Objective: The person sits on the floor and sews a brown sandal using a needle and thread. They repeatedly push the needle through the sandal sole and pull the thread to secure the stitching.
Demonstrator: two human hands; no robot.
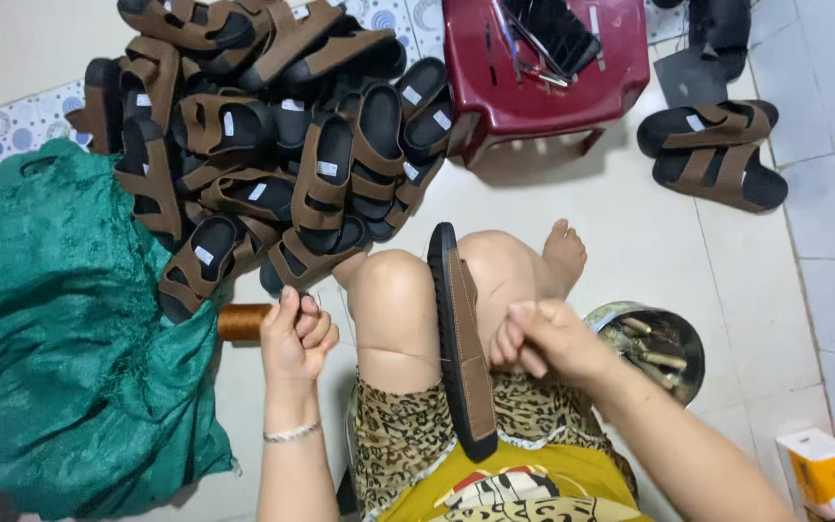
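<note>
Between the knees, a sandal (461,338) stands on its edge, sole toward the left, its heel end resting in the lap. The right hand (548,338) presses against the sandal's brown side, its grip pinched shut on something too small to make out. The left hand (297,333) is held apart to the left, grip clenched on a thin thread (393,355) that runs taut from it across the thigh to the sandal. Just behind the left hand lies a brown spool (244,322) beside a green sack (60,338). A pile of sandals (263,145) lies on the floor ahead, a red stool (543,82) to its right, and a metal bowl (664,348) of tools near the right forearm.
</note>
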